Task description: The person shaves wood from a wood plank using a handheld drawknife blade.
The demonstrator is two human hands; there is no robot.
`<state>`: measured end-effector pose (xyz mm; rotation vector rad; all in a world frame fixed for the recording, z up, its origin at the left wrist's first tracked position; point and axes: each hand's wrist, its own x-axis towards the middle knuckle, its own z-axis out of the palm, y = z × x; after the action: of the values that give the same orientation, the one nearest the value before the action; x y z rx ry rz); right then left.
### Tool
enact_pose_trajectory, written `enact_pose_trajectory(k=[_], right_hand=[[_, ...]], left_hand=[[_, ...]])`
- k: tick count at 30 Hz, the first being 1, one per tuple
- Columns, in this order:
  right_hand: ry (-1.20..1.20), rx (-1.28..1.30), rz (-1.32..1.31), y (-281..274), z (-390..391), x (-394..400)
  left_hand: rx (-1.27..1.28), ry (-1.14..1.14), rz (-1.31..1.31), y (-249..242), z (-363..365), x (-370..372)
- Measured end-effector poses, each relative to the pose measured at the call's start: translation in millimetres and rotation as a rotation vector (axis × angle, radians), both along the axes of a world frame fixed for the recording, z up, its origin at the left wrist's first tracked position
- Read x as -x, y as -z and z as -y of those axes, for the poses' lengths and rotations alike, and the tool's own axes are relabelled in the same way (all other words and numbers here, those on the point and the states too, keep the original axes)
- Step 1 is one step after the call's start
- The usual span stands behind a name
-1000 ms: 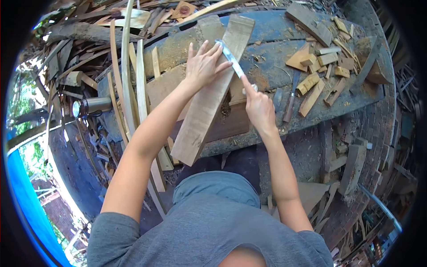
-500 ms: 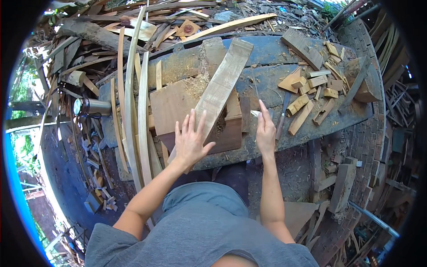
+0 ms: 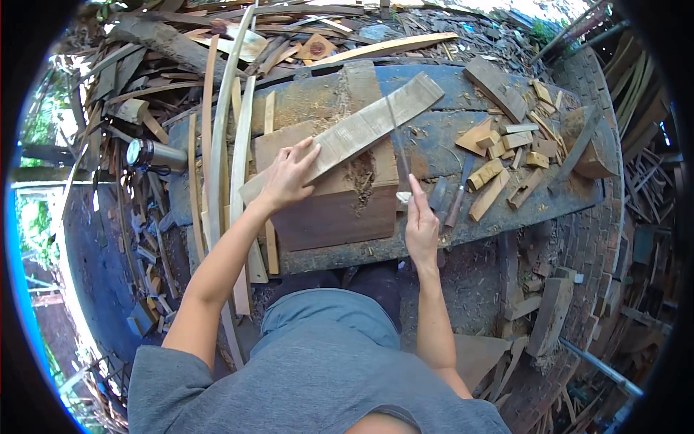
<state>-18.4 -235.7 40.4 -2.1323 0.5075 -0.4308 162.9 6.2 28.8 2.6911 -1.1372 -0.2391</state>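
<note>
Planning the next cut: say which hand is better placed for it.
Probably the right hand: it holds the long-bladed tool, its blade across the plank toward the far end. The left hand grips the plank's near part.

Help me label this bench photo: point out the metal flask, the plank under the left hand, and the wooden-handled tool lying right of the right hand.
Metal flask (image 3: 168,158): head view, steel side.
Plank (image 3: 356,136): head view, upper face.
Wooden-handled tool (image 3: 455,207): head view, handle.

A worn blue workbench (image 3: 318,258), with scattered wood offcuts (image 3: 489,176) (sawdust too) and a large brown block (image 3: 336,218).
</note>
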Motion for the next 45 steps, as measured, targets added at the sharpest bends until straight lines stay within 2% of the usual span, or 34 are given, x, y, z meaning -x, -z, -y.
enact_pose_trajectory(k=[2,3,6,8,10,12,14,16,21,25,26,29,32,35,39,41,44,45], right_hand=[[-0.063,0.024,-0.001,0.6,-11.1,2.2],[-0.087,-0.056,-0.214,-11.9,-15.3,3.6],[-0.154,-0.018,-0.175,-3.0,-26.5,5.7],[-0.159,0.069,-0.191,2.3,-30.8,8.0],[-0.23,0.243,-0.326,-1.9,-37.7,10.9],[-0.261,0.289,-0.279,-8.2,-51.3,13.2],[-0.354,0.384,-0.354,-25.5,-62.2,16.3],[-0.366,0.386,-0.35,-32.7,-64.5,24.3],[-0.435,0.416,-0.5,-48.3,-64.7,29.3],[-0.438,0.507,-0.468,-34.7,-59.9,-2.3],[-0.429,0.469,-0.405,-25.9,-59.9,-13.0],[-0.444,0.456,-0.45,-22.6,-61.7,-25.7],[-0.44,0.496,-0.421,-41.5,-60.9,-16.0],[-0.483,0.479,-0.517,-51.6,-56.0,1.2],[-0.452,0.48,-0.493,-28.1,-64.9,-12.1],[-0.408,0.424,-0.401,-10.2,-65.0,-25.4],[-0.373,0.336,-0.37,1.1,-54.1,-25.7],[-0.33,0.26,-0.355,3.0,-51.4,-22.2]], left_hand=[[0.065,-0.018,-0.152,11.1,-1.9,-7.5],[0.065,-0.017,-0.154,13.3,-2.8,-7.2],[0.11,0.037,-0.074,18.6,-9.1,-6.6],[0.325,-0.208,0.043,22.3,-10.8,-6.7],[0.306,-0.227,0.095,-3.4,-9.8,4.2],[-0.036,0.017,0.295,-6.8,-13.2,13.4],[-0.007,0.043,0.281,-3.8,-20.5,32.2],[0.102,-0.01,0.085,-2.6,-25.7,48.0],[0.072,-0.056,0.152,-10.7,-16.6,67.4],[-0.026,-0.092,0.212,-5.5,-6.1,41.4],[-0.03,-0.091,0.201,-2.0,-5.0,27.4],[-0.035,-0.141,0.134,-4.9,-3.2,10.8],[-0.038,-0.114,0.162,-7.7,-9.4,32.0],[-0.106,-0.1,0.099,-12.1,-10.8,55.5],[-0.132,-0.13,0.066,-0.6,-15.7,38.4],[-0.134,-0.183,0.081,10.2,-22.9,30.1],[-0.003,-0.312,0.102,-18.1,-37.4,55.5],[-0.104,-0.326,0.035,-23.1,-45.6,66.0]])
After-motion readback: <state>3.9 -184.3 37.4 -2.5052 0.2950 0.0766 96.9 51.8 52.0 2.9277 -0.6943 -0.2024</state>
